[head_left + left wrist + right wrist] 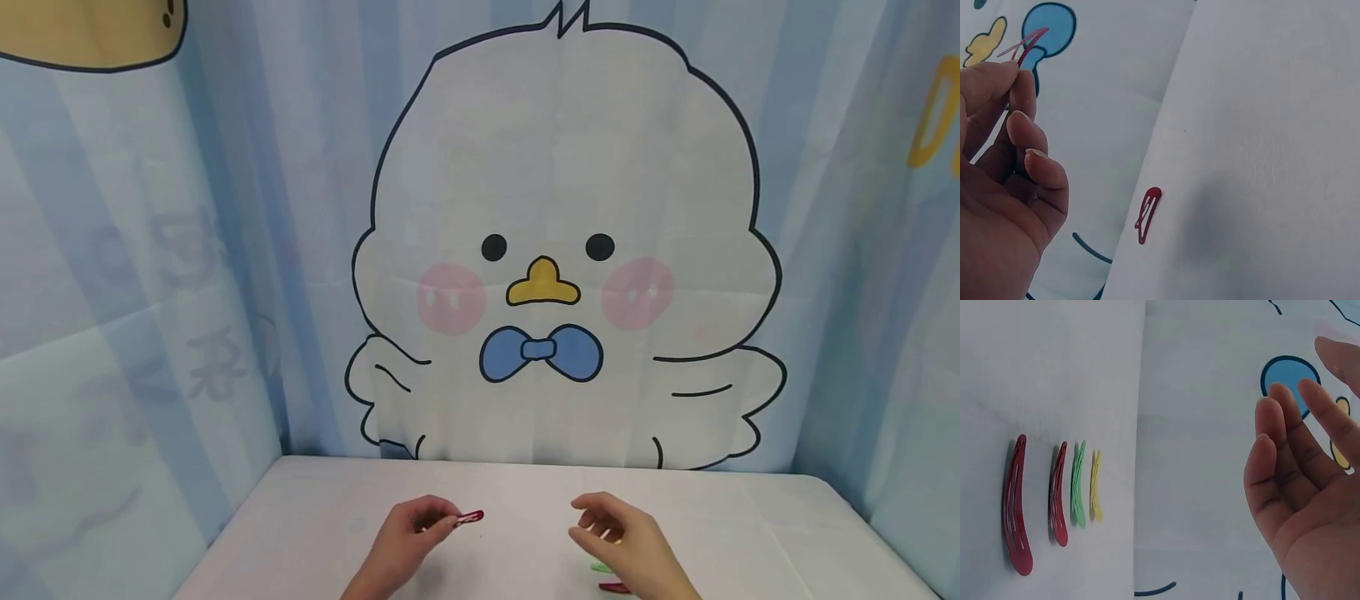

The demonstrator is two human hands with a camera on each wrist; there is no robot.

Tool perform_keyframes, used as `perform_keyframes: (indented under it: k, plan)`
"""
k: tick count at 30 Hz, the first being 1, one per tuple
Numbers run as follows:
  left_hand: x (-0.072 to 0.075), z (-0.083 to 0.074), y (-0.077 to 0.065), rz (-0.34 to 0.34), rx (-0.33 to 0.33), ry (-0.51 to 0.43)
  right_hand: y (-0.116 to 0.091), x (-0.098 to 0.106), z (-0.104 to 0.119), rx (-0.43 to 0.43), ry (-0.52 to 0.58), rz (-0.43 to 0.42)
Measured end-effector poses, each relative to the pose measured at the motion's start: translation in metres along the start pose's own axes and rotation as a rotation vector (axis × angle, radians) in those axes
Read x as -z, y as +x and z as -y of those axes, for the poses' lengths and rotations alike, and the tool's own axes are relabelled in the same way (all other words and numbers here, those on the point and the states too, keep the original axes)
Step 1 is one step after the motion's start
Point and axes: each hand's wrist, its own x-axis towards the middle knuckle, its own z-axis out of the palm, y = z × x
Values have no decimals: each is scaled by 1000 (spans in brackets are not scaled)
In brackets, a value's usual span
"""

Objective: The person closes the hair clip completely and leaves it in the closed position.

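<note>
while left hand (405, 533) pinches a red hair clip (470, 517) mid-table, right hand (626, 542) spread loosely over clips (1075, 487), bare white table (750, 525) to each edge

The left hand (411, 533) hovers near the scene's centre-left, fingers (1022, 128) curled, thumb and forefinger pinched together. The right hand (626, 542) hovers just right of centre, fingers (1285, 431) relaxed and slightly spread, palm facing left.

Bright, even, soft light; faint shadows; wrist views perhaps slightly blurred.
</note>
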Motion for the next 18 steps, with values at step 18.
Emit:
perform_keyframes:
  k: [18]
  plan:
    - [-26, -6, -16, 13, -32, -142, -5, -34, 22, 28, 183, 22]
